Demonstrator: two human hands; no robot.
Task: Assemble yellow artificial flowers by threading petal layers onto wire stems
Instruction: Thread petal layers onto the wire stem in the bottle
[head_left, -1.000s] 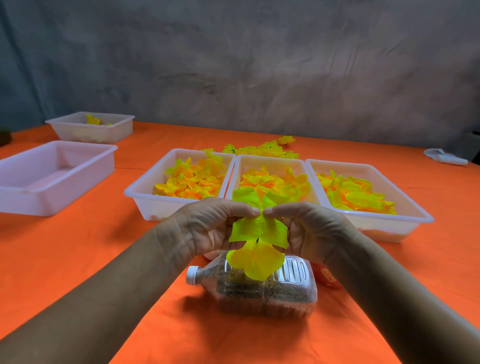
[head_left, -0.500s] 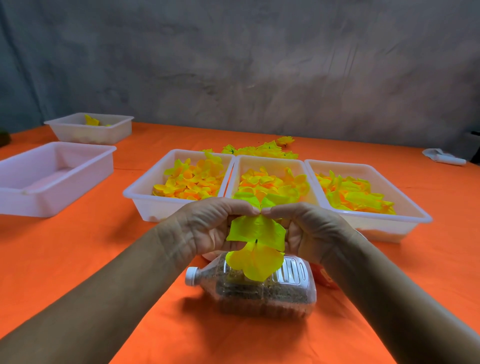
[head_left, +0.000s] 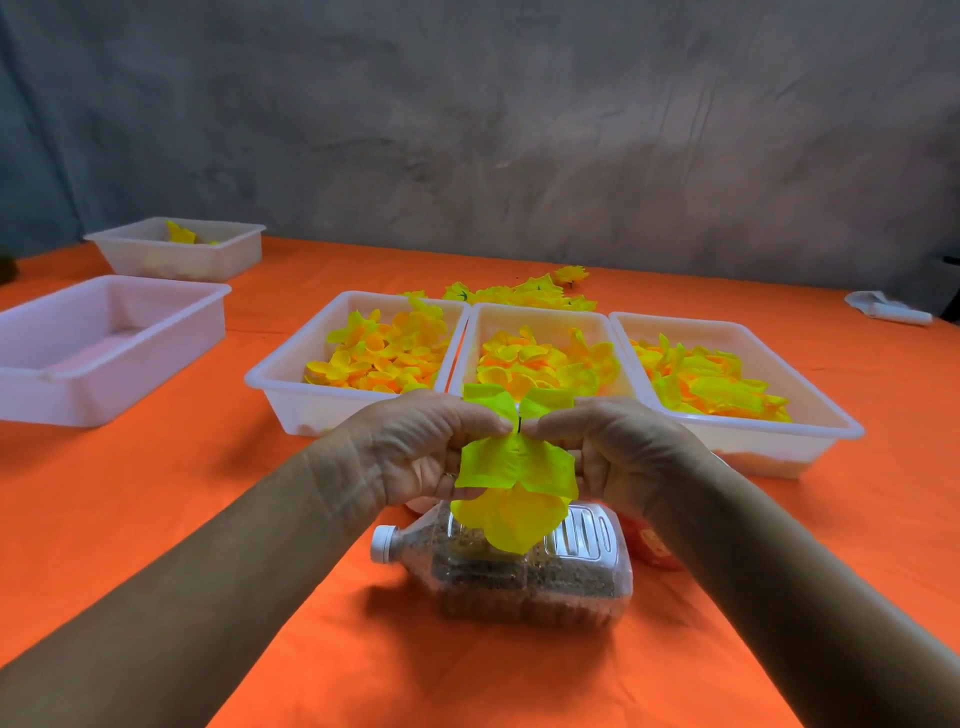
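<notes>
A yellow-green petal layer (head_left: 514, 467) hangs between both hands above the table, with a thin dark wire stem (head_left: 519, 425) showing at its middle. My left hand (head_left: 415, 447) pinches the layer from the left with thumb and forefinger. My right hand (head_left: 618, 449) pinches it from the right, the fingertips nearly meeting at the stem. Three white trays stand side by side behind the hands: the left tray (head_left: 291, 371), the middle tray (head_left: 540, 314) and the right tray (head_left: 831, 410), each holding yellow and orange petal pieces. Assembled yellow flowers (head_left: 530, 293) lie in a pile behind the trays.
A clear plastic bottle (head_left: 519, 566) with a white cap lies on its side under the hands, filled with brown grains. An empty white tray (head_left: 98, 343) and a smaller tray (head_left: 176, 249) with a few yellow pieces stand at the left. An orange cloth (head_left: 156, 509) covers the table.
Both hands keep pinching the petal layer in about the same place. The layer has shifted slightly between the fingertips, and the dark stem now shows at its centre.
</notes>
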